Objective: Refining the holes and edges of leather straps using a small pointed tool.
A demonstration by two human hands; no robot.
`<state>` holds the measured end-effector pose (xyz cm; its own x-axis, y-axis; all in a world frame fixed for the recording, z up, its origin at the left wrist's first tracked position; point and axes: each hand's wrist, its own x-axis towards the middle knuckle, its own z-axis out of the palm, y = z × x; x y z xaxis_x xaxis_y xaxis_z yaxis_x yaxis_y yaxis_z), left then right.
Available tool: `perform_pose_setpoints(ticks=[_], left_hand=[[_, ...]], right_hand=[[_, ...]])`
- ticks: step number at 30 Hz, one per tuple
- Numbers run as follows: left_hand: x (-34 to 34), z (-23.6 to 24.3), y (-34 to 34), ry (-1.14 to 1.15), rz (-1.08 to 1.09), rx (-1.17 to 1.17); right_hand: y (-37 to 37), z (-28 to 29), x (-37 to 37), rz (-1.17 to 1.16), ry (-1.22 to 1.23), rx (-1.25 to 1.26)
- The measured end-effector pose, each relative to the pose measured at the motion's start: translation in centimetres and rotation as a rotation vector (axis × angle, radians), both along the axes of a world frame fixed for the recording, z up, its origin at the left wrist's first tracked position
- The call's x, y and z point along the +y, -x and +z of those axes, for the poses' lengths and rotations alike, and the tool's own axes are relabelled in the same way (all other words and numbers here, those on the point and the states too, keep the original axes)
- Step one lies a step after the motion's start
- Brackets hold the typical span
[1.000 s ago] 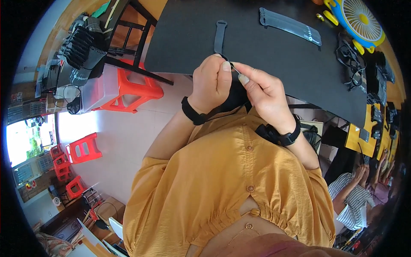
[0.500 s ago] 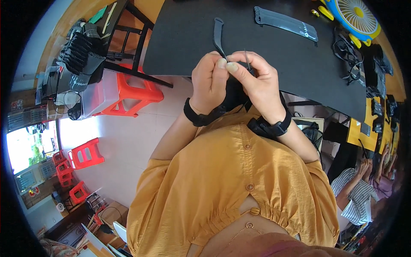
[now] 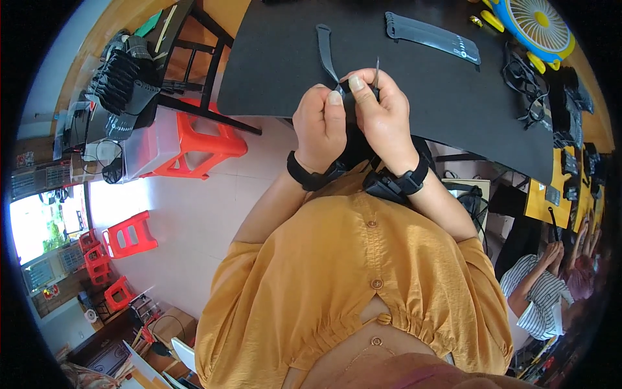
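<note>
A dark grey strap (image 3: 325, 50) with a rounded, slotted end runs down into my fingers above the black table. My left hand (image 3: 322, 126) is closed, thumb and fingers pinching the strap's lower part. Close beside it, my right hand (image 3: 383, 117) pinches the same strap between thumb and forefinger. A thin, pointed, metallic-looking piece (image 3: 378, 68) sticks up from the right hand's fingers; its lower part is hidden, so its kind is unclear. Further off lies a stack of similar grey straps (image 3: 433, 37). Black bands circle both my wrists.
The black table (image 3: 272, 71) carries a blue and yellow fan (image 3: 538, 23) and tangled black cables (image 3: 523, 87) at right. Red stools (image 3: 204, 146) stand at left, near a bench with a black strap pile (image 3: 123, 84). At right, a person in stripes (image 3: 534, 285) sits by a yellow table.
Both hands have shifted slightly, with the right thumb raised and a little more strap showing between them. The strap's free end has moved a bit left. The thin piece stands higher.
</note>
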<state>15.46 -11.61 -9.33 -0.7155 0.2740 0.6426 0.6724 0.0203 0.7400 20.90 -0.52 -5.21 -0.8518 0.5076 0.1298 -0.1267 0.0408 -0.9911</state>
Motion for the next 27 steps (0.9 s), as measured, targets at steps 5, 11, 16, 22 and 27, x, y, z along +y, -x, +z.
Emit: perform_pose_setpoints(ticks=[5, 11, 16, 22, 27], left_hand=[[-0.6, 3.4, -0.6, 0.111, -0.090, -0.368], [-2.0, 2.5, -0.9, 0.150, -0.175, -0.231], [-3.8, 2.2, -2.3, 0.198, -0.206, -0.285], [-3.7, 4.8, -1.8, 0.304, -0.178, -0.533], [-3.8, 5.5, -1.0, 0.190, -0.319, -0.877]], right_hand=[[0.1, 0.0, 0.0, -0.028, -0.430, 0.196], [0.0, 0.3, 0.1, -0.003, -0.406, 0.140], [1.2, 1.4, 2.1, 0.030, -0.141, 0.040], [-0.5, 2.6, 1.3, 0.255, -0.163, -0.133], [-1.0, 2.3, 1.3, 0.235, -0.359, 0.048]])
